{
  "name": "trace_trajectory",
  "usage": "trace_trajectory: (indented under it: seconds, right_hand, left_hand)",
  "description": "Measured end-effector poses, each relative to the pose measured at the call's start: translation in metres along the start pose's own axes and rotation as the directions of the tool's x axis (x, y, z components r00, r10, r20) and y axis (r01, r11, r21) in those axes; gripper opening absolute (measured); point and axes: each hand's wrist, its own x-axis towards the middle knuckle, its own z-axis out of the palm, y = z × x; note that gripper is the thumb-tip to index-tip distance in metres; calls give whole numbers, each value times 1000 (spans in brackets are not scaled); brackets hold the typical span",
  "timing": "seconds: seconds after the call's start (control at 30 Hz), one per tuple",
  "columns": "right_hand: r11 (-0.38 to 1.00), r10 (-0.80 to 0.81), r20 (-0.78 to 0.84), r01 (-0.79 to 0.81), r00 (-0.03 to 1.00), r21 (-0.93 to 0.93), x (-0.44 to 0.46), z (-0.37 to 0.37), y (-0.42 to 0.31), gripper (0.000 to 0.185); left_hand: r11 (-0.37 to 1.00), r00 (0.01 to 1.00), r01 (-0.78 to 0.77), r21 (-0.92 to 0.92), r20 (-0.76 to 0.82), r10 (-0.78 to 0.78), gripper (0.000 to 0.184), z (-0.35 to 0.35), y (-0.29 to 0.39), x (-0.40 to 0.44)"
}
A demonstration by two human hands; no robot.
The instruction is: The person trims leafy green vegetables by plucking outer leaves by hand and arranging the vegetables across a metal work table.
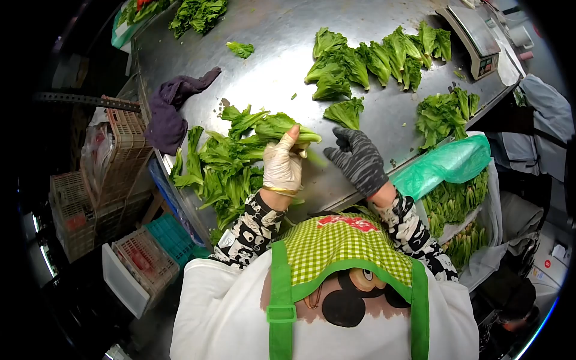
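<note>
Gloved left hand grips lettuce over a metal tabletop

The metal tabletop [258,78] fills the middle of the view. Stacked plastic crates [129,141] stand beyond its left edge. Beyond its right edge, a white-lined container [497,204] holds packed greens [456,204], with a translucent green plastic bag [447,165] draped partly over them. A loose heap of leafy lettuce [225,165] lies on the near left part of the tabletop. A row of lettuce bunches [354,63] runs across the far right part towards a weighing scale [476,45], and another leafy pile [443,117] sits near the right edge. A dark purple cloth [168,111] lies over the left edge, just beside the heap.

The left hand [282,168], in a pale glove, has its fingers closed on a lettuce bunch [282,127], thumb on top; the pale stem end points towards the right hand [360,162]. That hand, in a dark grey patterned glove, is apart from the bunch, its fingers partly open and loosely curled, gripping nothing visible. A single small bunch [345,113] lies just beyond it. Smallest is a blurred green piece [316,158] between the hands; whether either touches it, I cannot tell.
</note>
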Motion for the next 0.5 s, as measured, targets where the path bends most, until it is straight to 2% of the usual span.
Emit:
trace_trajectory:
  seconds: [0.03, 0.13, 0.17, 0.27, 0.3, 0.4, 0.43, 0.5]
  right_hand:
    - [997, -55, -24, 56, 998, 52, 2, -3, -24, 34]
    - [942, -309, 66, 315, 949, -120, 13, -7, -31, 25]
    - [933, -317, 70, 325, 946, -155, 14, -6, -27, 20]
    - [999, -2, 79, -2, 997, 46, 11, -7, -22, 16]
    - [983, 68, 128, -88, 990, 161, 10, -7, -14, 15]
    - [982, -189, 242, 184, 952, 41, 8, -11, -8, 15]
    - [979, -201, 272, 203, 941, 18, 8, -10, -7, 16]
    - [970, -218, 329, 241, 919, -27, 8, -8, -5, 16]
  left_hand:
    - [997, 1000, -12, 70, 5, 12, 17, 1, -1, 1]
    - [985, 1000, 14, 170, -14, -12, 17, 10, -4, -7]
    - [983, 999, 35, 178, 0, -35, 22, 11, -8, -8]
    - [980, 977, 187, 61, 92, -193, 30, 10, -4, -11]
    - [969, 954, 230, 91, 177, -243, 40, 5, -3, -7]
    - [954, 932, 297, 47, 206, -300, 41, 0, -2, -7]
    - [968, 957, 249, 17, 148, -249, 42, 2, -8, -9]
    - [967, 955, 253, -9, 160, -249, 43, -1, -12, -5]
